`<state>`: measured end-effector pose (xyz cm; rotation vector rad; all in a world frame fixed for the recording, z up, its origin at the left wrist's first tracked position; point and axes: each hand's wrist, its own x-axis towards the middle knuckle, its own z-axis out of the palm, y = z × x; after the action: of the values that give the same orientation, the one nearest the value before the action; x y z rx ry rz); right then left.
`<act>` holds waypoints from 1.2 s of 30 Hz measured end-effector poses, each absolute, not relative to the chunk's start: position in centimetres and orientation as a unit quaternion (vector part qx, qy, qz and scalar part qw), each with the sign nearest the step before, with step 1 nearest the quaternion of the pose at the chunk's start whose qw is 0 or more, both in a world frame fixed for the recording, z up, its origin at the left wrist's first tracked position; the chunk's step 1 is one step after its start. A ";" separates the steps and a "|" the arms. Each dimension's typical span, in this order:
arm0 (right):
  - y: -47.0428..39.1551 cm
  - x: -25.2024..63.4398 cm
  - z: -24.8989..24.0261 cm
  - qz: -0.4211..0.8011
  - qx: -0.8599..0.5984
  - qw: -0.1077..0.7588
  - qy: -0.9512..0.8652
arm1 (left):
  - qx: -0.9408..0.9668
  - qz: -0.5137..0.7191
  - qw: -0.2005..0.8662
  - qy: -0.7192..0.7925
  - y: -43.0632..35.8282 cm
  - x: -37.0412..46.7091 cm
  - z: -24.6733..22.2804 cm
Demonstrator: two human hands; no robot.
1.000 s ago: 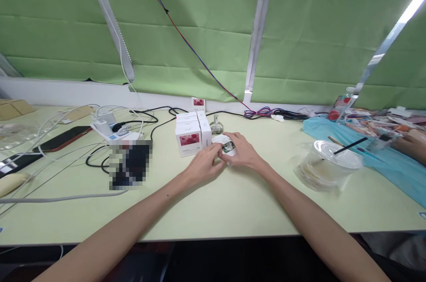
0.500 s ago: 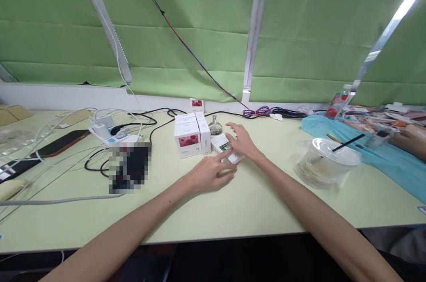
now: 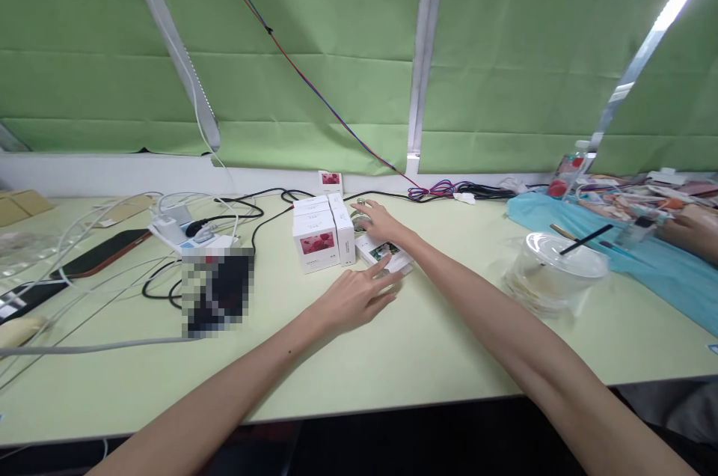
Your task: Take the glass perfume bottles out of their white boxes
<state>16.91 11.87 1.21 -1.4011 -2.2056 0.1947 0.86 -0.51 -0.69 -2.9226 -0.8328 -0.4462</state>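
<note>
A white box with a green-and-white picture (image 3: 386, 251) lies flat on the pale green table, and the fingers of my left hand (image 3: 359, 298) rest spread at its near edge. My right hand (image 3: 382, 221) reaches over the box's far side, its fingers around the top of a small glass bottle (image 3: 357, 223) that it partly hides. Just left of the bottle stand several white boxes in a block, the front one (image 3: 317, 248) showing red flowers. Behind them a small white card or box with a red picture (image 3: 330, 182) leans at the wall.
At left lie a power strip (image 3: 207, 245), tangled cables and a phone (image 3: 104, 253). To the right stands a clear lidded tub (image 3: 553, 274) with a black straw. Another person's hand (image 3: 698, 230) is at the far right, beyond a blue plastic sheet (image 3: 645, 278).
My right hand has moved left and away from me, from the flat box onto the glass bottle. My left hand remains by the box. The view has shifted slightly.
</note>
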 end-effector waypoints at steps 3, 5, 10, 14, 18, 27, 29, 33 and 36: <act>12.5 16.8 1.0 0.064 -0.508 0.256 -0.820 | -0.943 -0.173 0.013 -0.283 -0.5 1.0 -0.6; 12.8 16.8 0.8 0.059 -0.501 0.264 -0.822 | -0.938 -0.193 -0.009 -0.289 -0.6 1.1 -0.5; 13.6 17.3 0.4 0.040 -0.483 0.291 -0.825 | -0.931 -0.221 -0.042 -0.288 -0.3 1.3 -0.7; 13.7 17.8 0.4 0.030 -0.484 0.299 -0.822 | -0.931 -0.217 -0.036 -0.290 0.0 1.4 -0.9; 13.3 18.6 0.5 0.025 -0.494 0.301 -0.815 | -0.924 -0.223 -0.043 -0.308 0.1 1.4 -0.9; 11.1 21.7 0.3 0.001 -0.538 0.320 -0.780 | -0.904 -0.268 -0.054 -0.328 0.8 1.7 -1.6; 10.4 22.4 0.0 -0.011 -0.554 0.331 -0.764 | -0.900 -0.281 -0.065 -0.328 0.9 1.7 -1.8; 9.1 23.5 -0.4 -0.028 -0.572 0.356 -0.738 | -0.894 -0.293 -0.095 -0.325 0.9 1.8 -1.7; 8.5 24.1 -0.5 -0.028 -0.579 0.383 -0.720 | -0.889 -0.301 -0.117 -0.325 0.9 1.8 -1.7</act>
<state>24.08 8.46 -0.55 -1.4755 -1.8356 -0.0725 1.82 0.87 -1.66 -3.0210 -1.1064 -1.0225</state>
